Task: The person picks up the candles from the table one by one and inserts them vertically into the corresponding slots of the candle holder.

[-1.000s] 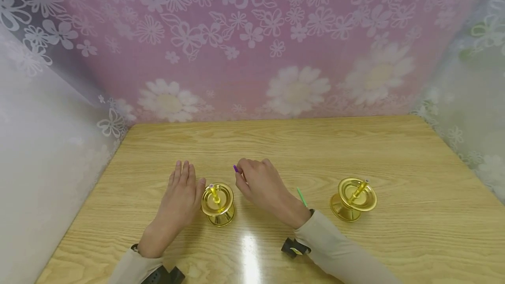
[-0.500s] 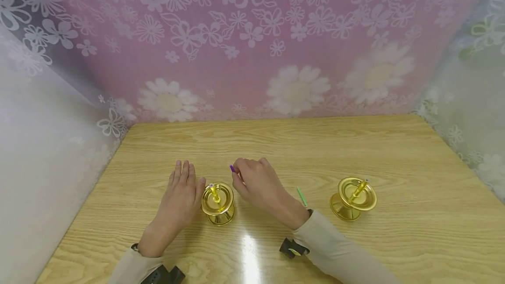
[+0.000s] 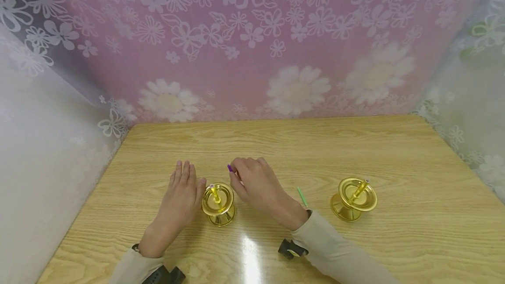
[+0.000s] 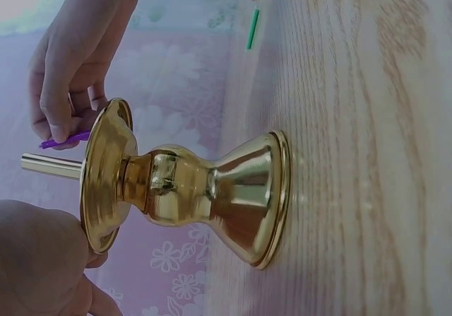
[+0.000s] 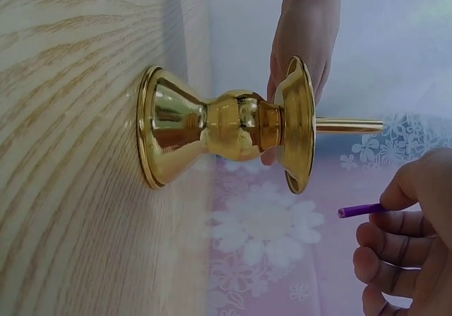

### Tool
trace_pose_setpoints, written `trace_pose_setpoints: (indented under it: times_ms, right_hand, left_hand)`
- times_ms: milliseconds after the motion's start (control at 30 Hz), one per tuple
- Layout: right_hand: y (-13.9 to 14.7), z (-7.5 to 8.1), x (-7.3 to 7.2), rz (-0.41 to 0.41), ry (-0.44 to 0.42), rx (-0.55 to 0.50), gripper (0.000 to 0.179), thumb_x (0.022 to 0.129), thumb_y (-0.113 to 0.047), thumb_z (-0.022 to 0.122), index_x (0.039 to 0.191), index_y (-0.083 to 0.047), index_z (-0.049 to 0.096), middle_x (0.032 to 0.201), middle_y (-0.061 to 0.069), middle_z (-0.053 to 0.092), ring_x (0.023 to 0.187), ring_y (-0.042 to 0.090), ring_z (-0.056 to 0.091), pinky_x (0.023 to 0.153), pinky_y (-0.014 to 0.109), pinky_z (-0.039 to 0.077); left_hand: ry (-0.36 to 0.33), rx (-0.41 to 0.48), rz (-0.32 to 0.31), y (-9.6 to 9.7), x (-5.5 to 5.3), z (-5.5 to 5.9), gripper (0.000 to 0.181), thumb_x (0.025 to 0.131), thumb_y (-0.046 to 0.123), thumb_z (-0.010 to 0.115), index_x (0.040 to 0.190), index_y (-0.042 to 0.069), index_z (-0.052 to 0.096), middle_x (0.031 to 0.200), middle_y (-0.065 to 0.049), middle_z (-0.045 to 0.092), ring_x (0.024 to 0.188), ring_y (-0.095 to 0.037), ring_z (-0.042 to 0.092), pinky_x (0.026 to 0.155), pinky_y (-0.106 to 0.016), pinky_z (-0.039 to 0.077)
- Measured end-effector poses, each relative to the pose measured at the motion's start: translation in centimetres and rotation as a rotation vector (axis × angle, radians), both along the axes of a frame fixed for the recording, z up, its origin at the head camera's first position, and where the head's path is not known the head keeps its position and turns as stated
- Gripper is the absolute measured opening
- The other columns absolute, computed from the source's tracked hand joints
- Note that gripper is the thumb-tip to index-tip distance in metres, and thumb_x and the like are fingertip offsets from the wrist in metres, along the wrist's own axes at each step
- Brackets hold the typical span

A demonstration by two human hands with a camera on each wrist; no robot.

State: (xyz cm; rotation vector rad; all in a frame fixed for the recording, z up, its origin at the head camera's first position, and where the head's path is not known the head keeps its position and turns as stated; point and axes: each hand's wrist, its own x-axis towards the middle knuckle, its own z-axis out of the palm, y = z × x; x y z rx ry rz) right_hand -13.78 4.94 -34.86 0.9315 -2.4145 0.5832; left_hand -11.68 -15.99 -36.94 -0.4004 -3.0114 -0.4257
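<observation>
A gold candlestick [image 3: 218, 200] stands upright on the wooden table between the two hands, its thin tube rising from a wide dish. My left hand [image 3: 180, 198] is beside it with fingers straight, the thumb at the dish's rim. Between thumb and forefinger, my right hand [image 3: 258, 185] pinches a slim purple candle [image 5: 360, 210], which lies roughly crosswise to the tube. In the left wrist view this candle [image 4: 65, 141] shows just behind the dish, near the tube [image 4: 53, 165]. Most of it is hidden by the fingers in the head view.
A second gold candlestick [image 3: 353, 198] stands to the right. Between it and my right wrist lies a thin green candle [image 3: 302, 197] on the table [image 3: 276, 139]. A pink flowered backdrop [image 3: 236, 69] rises behind the table's far edge.
My right hand has shifted slightly left with the purple candle, closer to the near candlestick. The left hand and both candlesticks have stayed in place.
</observation>
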Motion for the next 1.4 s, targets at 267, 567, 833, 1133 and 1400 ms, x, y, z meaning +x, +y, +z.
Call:
trace_pose_setpoints:
  times_ms: [267,567,833,1133,1400]
  right_hand:
    - [-0.1,0.0,0.0,0.006,0.066,-0.005,0.005,0.092,-0.011,0.060,0.088,-0.008,0.061,0.072,-0.003,0.059,0.062,0.012,0.053,0.062,0.030,0.044]
    - [-0.4,0.1,0.1,0.009,0.121,0.008,0.005,0.092,-0.011,0.060,0.090,-0.007,0.062,0.078,0.000,0.064,0.067,0.014,0.059,0.065,0.031,0.046]
    - [-0.8,0.1,0.1,0.065,0.159,-0.035,0.005,0.092,-0.011,0.060,0.091,-0.007,0.062,0.079,0.000,0.064,0.071,0.014,0.061,0.065,0.030,0.045]
    - [-1.0,0.6,0.3,0.140,0.135,-0.095,0.005,0.092,-0.010,0.059,0.094,-0.007,0.062,0.083,-0.001,0.064,0.075,0.012,0.058,0.070,0.028,0.044]
    - [-1.0,0.7,0.2,0.224,0.064,-0.142,0.005,0.094,-0.009,0.058,0.096,-0.006,0.061,0.086,-0.002,0.063,0.079,0.012,0.056,0.070,0.026,0.044]
  left_hand:
    - [0.016,0.001,-0.005,0.1,0.0,0.0,0.061,0.108,0.031,0.025,0.140,-0.021,0.027,0.148,-0.038,0.021,0.141,-0.048,0.008,0.112,-0.058,0.015]
    - [0.027,-0.002,-0.009,0.1,-0.1,-0.1,0.061,0.108,0.031,0.025,0.140,-0.021,0.027,0.148,-0.038,0.023,0.141,-0.048,0.010,0.112,-0.059,0.016]
    - [0.025,-0.008,-0.006,0.0,0.0,-0.1,0.061,0.108,0.031,0.025,0.140,-0.021,0.027,0.148,-0.038,0.022,0.141,-0.048,0.010,0.112,-0.059,0.016]
    - [0.028,-0.006,-0.005,0.0,0.0,0.0,0.061,0.108,0.031,0.025,0.140,-0.021,0.028,0.148,-0.038,0.023,0.141,-0.048,0.011,0.112,-0.058,0.016]
    - [0.033,-0.005,-0.016,-0.1,0.1,-0.1,0.062,0.108,0.031,0.025,0.139,-0.022,0.028,0.147,-0.038,0.022,0.141,-0.049,0.011,0.112,-0.059,0.016]
